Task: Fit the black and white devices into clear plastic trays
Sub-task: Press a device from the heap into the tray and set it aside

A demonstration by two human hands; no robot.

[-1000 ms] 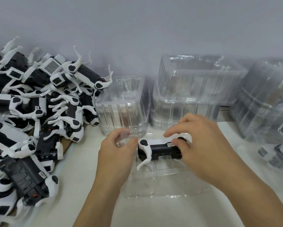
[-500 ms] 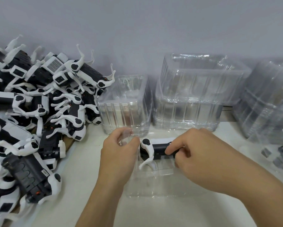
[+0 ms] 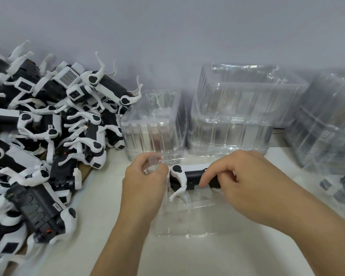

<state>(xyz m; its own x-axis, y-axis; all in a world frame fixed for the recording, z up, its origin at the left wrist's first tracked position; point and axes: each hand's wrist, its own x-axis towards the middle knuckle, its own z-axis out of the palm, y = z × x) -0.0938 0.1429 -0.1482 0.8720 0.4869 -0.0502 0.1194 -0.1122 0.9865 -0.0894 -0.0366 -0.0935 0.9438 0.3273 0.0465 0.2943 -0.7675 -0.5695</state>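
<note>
Head | left grip (image 3: 145, 182) pinching clear tray (image 3: 187, 218) rim | right grip (image 3: 245, 184) curled round device (image 3: 189, 177) in tray

Wall (image 3: 167, 32): plain pale grey, filling the view from 10 to 2 o'clock.
Table (image 3: 187, 259): off-white surface, evenly lit, at 6 o'clock.

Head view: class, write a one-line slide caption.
Two hands seat a black and white device in a clear plastic tray beside a device pile.

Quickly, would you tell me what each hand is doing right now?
Left hand: pinches the clear tray edge.
Right hand: grips the device.
</note>
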